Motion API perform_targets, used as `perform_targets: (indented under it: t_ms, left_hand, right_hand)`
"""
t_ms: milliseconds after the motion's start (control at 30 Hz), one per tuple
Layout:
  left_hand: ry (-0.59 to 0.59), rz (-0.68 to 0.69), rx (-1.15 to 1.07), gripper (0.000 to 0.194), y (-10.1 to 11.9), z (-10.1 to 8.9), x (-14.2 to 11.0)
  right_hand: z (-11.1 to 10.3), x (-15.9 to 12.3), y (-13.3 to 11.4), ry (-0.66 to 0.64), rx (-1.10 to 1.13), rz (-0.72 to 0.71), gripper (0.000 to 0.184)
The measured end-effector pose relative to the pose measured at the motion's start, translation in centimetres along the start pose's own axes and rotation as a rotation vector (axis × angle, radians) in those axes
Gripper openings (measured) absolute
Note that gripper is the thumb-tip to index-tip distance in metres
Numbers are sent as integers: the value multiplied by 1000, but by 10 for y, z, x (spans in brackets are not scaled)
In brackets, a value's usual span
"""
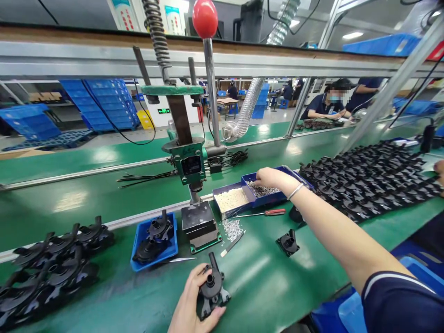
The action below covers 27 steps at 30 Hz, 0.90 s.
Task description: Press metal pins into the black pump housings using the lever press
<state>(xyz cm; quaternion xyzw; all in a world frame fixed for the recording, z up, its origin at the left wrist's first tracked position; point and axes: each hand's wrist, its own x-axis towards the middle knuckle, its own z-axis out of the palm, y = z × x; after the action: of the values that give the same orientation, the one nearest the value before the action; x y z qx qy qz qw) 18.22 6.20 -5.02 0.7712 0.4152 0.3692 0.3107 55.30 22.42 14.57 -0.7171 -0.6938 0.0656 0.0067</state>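
My left hand (191,296) is wrapped round a black plastic pump housing (212,284) with a short spout, held just above the green bench. My right hand (270,179) reaches into a blue bin (261,200) of small metal pins (259,188). Its fingers are curled together, and the fingertips are partly hidden among the pins, so what they pinch does not show. Beside that bin is another tray (222,213) of small cream-coloured parts (231,199). A separate black housing (288,242) lies on the bench below my right forearm.
A hand press (189,164) with a red-knobbed lever stands at centre. Near it lie a red-handled screwdriver (275,212), tiny white rings (232,230) and tweezers (183,260). A blue basket (154,265) holds housings; more housings (360,180) cover the right side. A co-worker (326,106) sits opposite.
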Motion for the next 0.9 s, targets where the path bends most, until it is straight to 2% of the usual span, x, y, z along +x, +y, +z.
perform_targets:
  t_ms: [100,200,367,567,633,733,833,900]
  left_hand:
    - [-20,60,-27,44,6,-5,5]
    - [-27,60,-23,42,7,-5,8]
    - [-44,73,-38,46,5,3,10]
    - [-26,95,-28,47,5,7,11]
    - [-32,106,-15,50,4,7,12]
    - [-67,142,-13,53,5,5,13]
    - [-125,156,-33,60,8,1,15]
    - [-100,153,-54,72,14,-5,16]
  right_hand:
    - [32,8,18,-39,-1,30,24]
    - [47,10,28,-20,37,20,24]
    - [50,11,39,96,181,12,15]
    - [37,6,43,168,415,64,25]
    - [29,-4,33,164,478,43,27]
    - [21,-30,1,85,600,-80,28]
    - [23,-66,-44,-83,675,-297,25]
    - [31,-90,-73,-152,638,-480,20]
